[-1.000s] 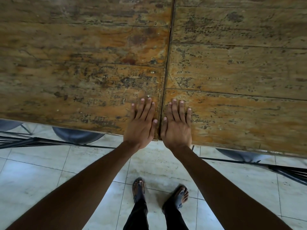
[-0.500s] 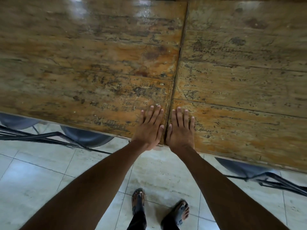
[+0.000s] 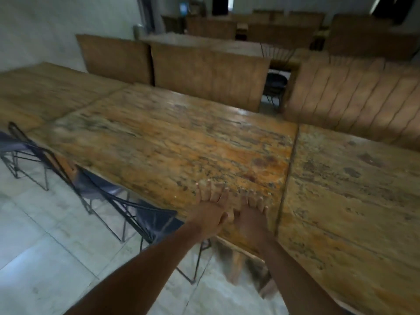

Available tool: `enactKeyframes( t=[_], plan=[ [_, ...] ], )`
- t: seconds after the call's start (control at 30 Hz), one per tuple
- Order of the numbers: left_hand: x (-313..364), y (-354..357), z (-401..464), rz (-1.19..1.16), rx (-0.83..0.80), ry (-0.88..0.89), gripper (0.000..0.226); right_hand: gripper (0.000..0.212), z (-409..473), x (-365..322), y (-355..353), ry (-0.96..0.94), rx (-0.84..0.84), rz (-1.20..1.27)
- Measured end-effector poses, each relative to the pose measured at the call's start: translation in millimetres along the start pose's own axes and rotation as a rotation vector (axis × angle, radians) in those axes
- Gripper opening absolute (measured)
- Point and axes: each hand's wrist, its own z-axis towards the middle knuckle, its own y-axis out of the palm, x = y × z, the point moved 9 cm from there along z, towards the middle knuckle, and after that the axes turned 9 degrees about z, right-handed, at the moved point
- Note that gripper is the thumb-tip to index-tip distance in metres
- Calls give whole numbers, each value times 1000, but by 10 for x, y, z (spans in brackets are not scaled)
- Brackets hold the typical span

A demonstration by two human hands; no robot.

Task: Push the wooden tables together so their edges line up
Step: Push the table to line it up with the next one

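Note:
Two worn wooden tables stand side by side, the middle table [image 3: 172, 142] and the right table [image 3: 354, 201], meeting at a narrow dark seam [image 3: 288, 178]. Their near edges look roughly level at the seam, though the frame is blurred. My left hand [image 3: 210, 209] and my right hand [image 3: 251, 215] both lie flat, fingers spread, on the middle table near its front edge, just left of the seam. The thumbs nearly touch. Neither hand holds anything.
A third wooden table [image 3: 45, 92] adjoins on the far left. Dark wire-frame chairs [image 3: 141, 214] are tucked under the near edge on a pale tiled floor [image 3: 45, 258]. More wooden tables and panels [image 3: 204, 71] fill the room behind.
The view has swung up and left from looking straight down, showing the room. Both hands now rest on the left of the seam; before, one lay on each table.

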Motion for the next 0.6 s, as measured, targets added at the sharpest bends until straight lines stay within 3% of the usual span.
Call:
enactKeyframes(
  t=[0.13, 0.3, 0.6],
  plan=[
    [-940, -412, -323, 39, 139, -74, 70, 71, 8, -1191, -21, -131, 85, -12],
    [-2626, -726, -1052, 107, 243, -179, 67, 70, -3, -2932, 235, -277, 128, -29],
    [-4958, -738, -2647, 67, 214, -444, 67, 72, -135, -5608, 1209, -520, 42, -65]
  ],
)
